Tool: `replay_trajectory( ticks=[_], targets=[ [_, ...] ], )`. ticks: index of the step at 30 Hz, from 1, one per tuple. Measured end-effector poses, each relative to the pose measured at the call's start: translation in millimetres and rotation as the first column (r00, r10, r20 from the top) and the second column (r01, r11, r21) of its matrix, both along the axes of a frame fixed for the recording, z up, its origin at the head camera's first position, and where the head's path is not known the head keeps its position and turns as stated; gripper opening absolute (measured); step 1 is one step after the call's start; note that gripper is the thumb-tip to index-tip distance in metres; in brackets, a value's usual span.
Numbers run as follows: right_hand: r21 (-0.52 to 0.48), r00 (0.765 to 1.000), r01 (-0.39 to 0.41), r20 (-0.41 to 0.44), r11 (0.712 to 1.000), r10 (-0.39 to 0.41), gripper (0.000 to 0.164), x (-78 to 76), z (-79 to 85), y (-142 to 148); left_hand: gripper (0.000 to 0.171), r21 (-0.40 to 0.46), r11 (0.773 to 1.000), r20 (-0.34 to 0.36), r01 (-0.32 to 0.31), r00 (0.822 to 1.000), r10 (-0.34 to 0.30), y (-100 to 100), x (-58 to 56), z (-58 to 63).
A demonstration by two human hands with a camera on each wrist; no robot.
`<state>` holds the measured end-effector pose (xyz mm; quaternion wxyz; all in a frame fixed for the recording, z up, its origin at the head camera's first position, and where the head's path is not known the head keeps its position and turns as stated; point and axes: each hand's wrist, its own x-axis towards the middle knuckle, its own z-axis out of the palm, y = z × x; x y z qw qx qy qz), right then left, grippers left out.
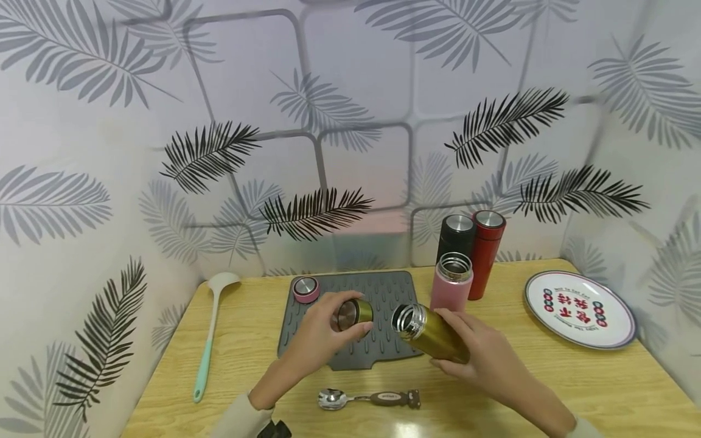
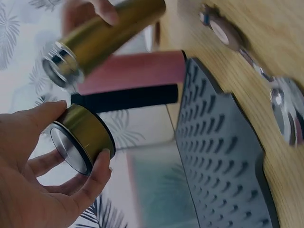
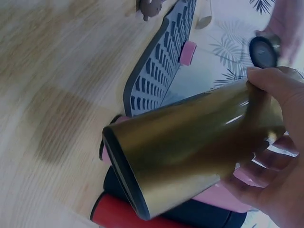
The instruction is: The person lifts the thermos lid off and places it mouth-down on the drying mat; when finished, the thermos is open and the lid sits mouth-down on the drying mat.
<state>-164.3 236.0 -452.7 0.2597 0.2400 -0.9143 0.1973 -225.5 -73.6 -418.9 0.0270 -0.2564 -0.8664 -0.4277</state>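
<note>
My left hand (image 1: 323,325) pinches a gold thermos lid (image 1: 353,314) by its sides; in the left wrist view the lid's (image 2: 88,133) silver top faces the palm. Tilted in my right hand (image 1: 484,356) is the gold thermos (image 1: 438,334), its bare steel mouth pointing left toward the lid. A short gap separates lid and thermos, both above the table. In the right wrist view the thermos (image 3: 199,147) shows its black base, with fingers and thumb around the body near the mouth end.
A grey drying mat (image 1: 383,286) bears a pink lid (image 1: 305,289). Behind my right hand stand an open pink thermos (image 1: 451,286), a black one (image 1: 457,234) and a red one (image 1: 485,255). A plate (image 1: 580,310) lies right, a ladle (image 1: 210,328) left, a spoon (image 1: 367,398) in front.
</note>
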Motion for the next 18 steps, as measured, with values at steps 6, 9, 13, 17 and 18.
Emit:
replay_trajectory(
  ticks=[6, 9, 13, 17, 18],
  targets=[
    [-0.061, 0.999, -0.031, -0.033, 0.998, 0.029, 0.083, -0.2, 1.5, 14.0, 0.056, -0.081, 0.995, -0.093, -0.049, 0.995, 0.042, -9.4, -25.2, -11.3],
    [-0.111, 0.995, -0.037, -0.092, 0.993, 0.027, 0.082, 1.2, 3.8, 22.7, 0.058, -0.126, 0.990, -0.118, -0.062, 0.992, 0.047, -11.6, -40.9, -16.3],
    [-0.207, 0.988, -0.031, -0.155, 0.978, -0.002, 0.081, 1.4, 2.3, 36.3, 0.061, -0.191, 0.978, -0.120, -0.079, 0.991, 0.057, -12.4, -62.5, -23.6],
    [-0.338, 0.984, -0.003, -0.169, 0.941, -0.057, 0.087, 0.5, -6.6, 47.9, 0.060, -0.234, 0.968, -0.107, -0.092, 0.992, 0.069, -12.5, -79.3, -31.6],
    [-0.371, 0.983, 0.009, -0.167, 0.929, -0.076, 0.089, 0.0, -8.8, 49.7, 0.060, -0.242, 0.966, -0.106, -0.095, 0.992, 0.071, -12.4, -82.6, -33.3]
  ],
)
